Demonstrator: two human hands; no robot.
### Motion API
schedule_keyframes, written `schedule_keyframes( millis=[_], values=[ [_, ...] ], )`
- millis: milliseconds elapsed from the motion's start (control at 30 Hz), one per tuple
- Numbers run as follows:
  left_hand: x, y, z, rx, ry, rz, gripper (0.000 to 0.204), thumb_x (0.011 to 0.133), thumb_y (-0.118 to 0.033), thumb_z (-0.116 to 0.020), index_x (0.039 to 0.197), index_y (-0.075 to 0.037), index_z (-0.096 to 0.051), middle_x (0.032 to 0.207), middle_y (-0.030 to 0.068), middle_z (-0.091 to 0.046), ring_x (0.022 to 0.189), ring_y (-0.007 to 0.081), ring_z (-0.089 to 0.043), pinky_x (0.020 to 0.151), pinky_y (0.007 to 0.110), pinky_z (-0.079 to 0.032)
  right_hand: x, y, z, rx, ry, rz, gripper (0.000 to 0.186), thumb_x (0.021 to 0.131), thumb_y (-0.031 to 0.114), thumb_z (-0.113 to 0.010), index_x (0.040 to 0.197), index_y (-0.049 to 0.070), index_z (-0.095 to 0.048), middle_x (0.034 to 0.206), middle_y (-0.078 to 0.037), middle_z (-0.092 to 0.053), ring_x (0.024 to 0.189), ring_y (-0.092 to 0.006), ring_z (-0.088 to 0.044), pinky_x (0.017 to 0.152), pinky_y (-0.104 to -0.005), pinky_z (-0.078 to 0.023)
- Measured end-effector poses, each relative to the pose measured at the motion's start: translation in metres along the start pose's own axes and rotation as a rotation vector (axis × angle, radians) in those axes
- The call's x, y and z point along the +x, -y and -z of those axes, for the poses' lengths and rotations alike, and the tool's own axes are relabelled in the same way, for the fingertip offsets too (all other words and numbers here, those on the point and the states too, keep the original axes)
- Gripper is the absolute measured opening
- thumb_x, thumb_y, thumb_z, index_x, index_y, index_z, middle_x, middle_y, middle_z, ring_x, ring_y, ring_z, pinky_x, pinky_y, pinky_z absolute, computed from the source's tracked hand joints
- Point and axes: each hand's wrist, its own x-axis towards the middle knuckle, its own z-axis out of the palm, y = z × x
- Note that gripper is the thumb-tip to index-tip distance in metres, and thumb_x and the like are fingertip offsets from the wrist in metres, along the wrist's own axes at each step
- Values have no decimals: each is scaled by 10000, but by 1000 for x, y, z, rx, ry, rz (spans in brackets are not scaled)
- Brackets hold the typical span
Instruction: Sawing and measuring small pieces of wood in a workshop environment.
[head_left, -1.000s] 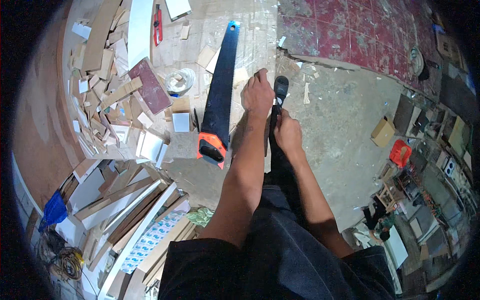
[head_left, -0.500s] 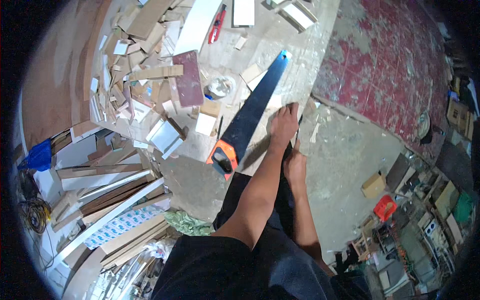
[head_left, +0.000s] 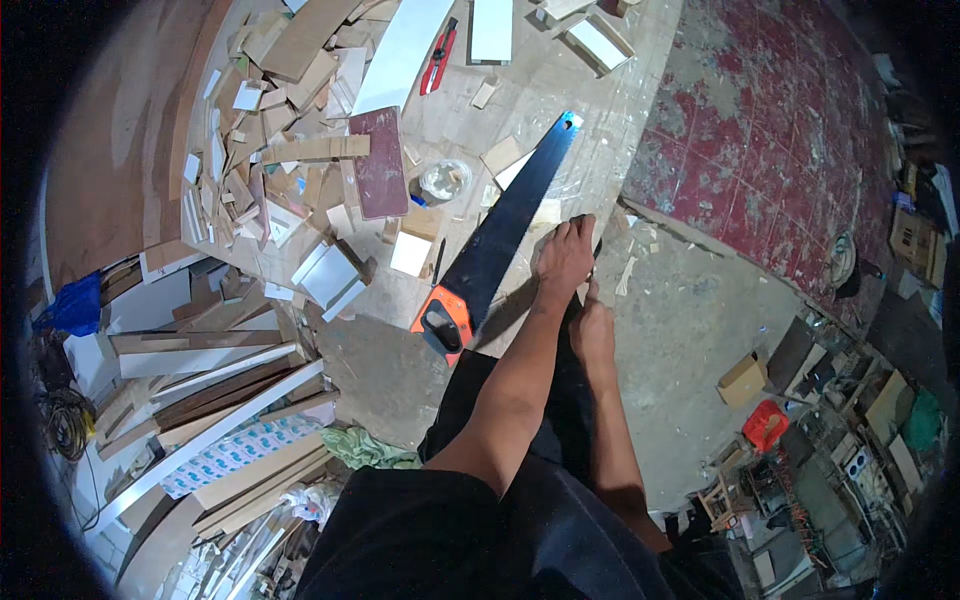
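Note:
At the right edge of the worktable point(head_left: 400, 275), my left hand point(head_left: 567, 255) presses down with its fingers bent together; what lies under it is hidden. My right hand point(head_left: 594, 335) is closed just below it, the index finger stretched along a thin dark tool point(head_left: 598, 247) whose tip shows beside the left fingers. The tool's kind does not show. To the left of my hands lies a handsaw point(head_left: 512, 222) with a dark blade and an orange and black handle point(head_left: 443, 320), its grip toward me.
A red utility knife point(head_left: 438, 58), a clear round container point(head_left: 445, 180), a maroon board point(head_left: 379, 165) and a heap of wood offcuts point(head_left: 260, 130) cover the tabletop. Stacked boards point(head_left: 220, 390) stand at the left. Red tiled floor point(head_left: 740, 150), a cardboard box point(head_left: 742, 380) and clutter lie right.
The dark tool has shifted slightly along the table edge, and less of it shows past my left fingers. Both hands stay nearly in place; the whole view has moved a little.

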Motion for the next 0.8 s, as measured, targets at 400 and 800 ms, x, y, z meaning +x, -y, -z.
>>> schedule_keyframes(
  millis=[400, 800],
  values=[
    [6, 2, 6, 13, 26, 28, 313, 882, -123, -516, 1194, -103, -519, 940, 140, -670, 926, 311, -659, 809, 414, -540, 7, -4, 6, -8, 34, -10, 488, 805, -22, -544, 1283, -119, -522, 802, -352, -595, 783, -493, -631, 662, -523, -482],
    [3, 0, 1, 42, -16, -16, 336, 871, -120, -555, 1204, -109, -510, 948, 130, -665, 908, 298, -650, 790, 410, -544, -13, -16, -9, -33, -56, 7, 382, 884, 68, -537, 1232, -89, -560, 749, -336, -607, 709, -507, -620, 626, -556, -478]
  ],
)
